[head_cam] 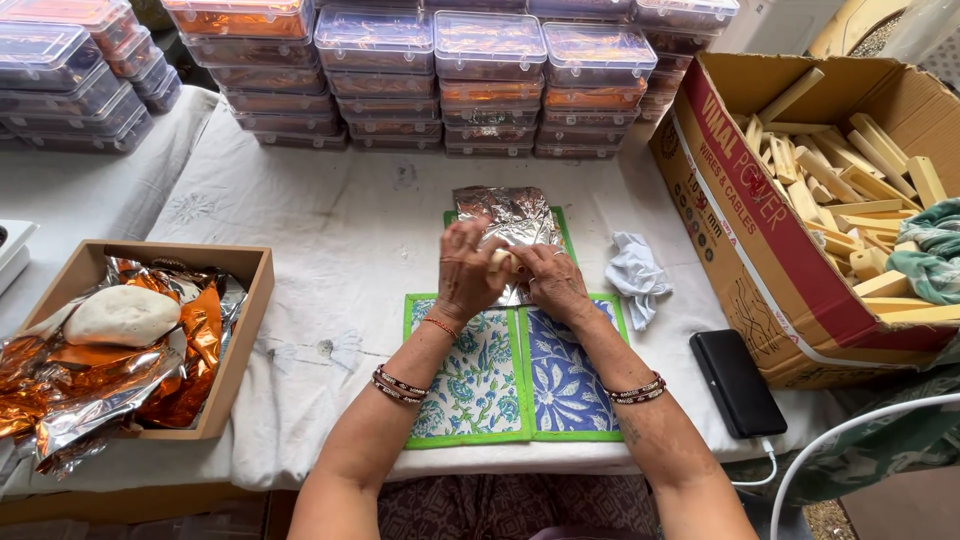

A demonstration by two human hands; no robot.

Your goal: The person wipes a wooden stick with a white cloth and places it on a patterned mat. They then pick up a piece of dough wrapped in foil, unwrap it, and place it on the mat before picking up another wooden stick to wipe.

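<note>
stacked clear plastic boxes along the far edge | white cloth-covered table | brown tray at left with orange and silver foil and a pale dough lump | cardboard carton of wooden sticks at right | crumpled white cloth | black phone on charging cable
</note>
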